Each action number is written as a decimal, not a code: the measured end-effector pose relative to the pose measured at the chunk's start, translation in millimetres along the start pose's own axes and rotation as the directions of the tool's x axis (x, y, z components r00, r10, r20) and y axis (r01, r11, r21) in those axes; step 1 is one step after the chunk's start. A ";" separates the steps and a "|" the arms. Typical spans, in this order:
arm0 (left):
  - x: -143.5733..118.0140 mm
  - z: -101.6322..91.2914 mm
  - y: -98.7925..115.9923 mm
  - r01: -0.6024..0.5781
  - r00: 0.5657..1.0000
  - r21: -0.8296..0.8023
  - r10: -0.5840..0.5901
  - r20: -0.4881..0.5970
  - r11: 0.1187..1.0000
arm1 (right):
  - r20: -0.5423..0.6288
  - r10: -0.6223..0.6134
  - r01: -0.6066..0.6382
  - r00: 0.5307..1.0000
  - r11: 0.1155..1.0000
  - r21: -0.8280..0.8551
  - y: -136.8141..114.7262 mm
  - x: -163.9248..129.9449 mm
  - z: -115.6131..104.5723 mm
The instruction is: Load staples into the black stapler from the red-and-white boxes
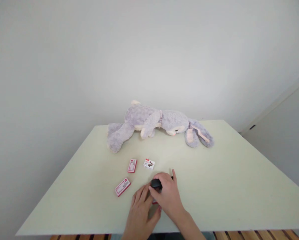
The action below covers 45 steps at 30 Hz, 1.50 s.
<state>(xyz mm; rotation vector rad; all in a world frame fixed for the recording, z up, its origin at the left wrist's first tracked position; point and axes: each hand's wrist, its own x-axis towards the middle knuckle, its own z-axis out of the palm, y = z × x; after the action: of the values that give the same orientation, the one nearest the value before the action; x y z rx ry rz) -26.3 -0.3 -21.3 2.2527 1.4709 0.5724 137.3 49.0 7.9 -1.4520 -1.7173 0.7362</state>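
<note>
My right hand is closed from above around a black object that looks like a stapler. Its rounded end shows at the fingers, and most of it is covered. My left hand lies just to the left, thumb and fingers curved around a small red-and-white box, which is largely hidden beneath both hands. Left of my hands, a red-and-white staple box lies tilted on the table. Farther back are a second red-and-white staple box and a small white box with a red mark.
A grey plush rabbit lies on its side across the back of the pale table, ears to the right. Behind it stands a plain wall. Wooden slats show below the table's front edge.
</note>
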 end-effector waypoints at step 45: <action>1.3 -6.8 -30.2 -0.020 0.993 -0.029 0.017 -0.116 0.999 | 0.266 0.190 -0.271 0.945 0.911 0.311 12.1 -18.0 4.2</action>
<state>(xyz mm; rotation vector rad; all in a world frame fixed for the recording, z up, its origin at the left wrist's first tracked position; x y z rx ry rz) -52.5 12.8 -31.3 2.2460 1.4867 0.7375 141.6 33.8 -7.6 -1.3749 -1.4949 1.3118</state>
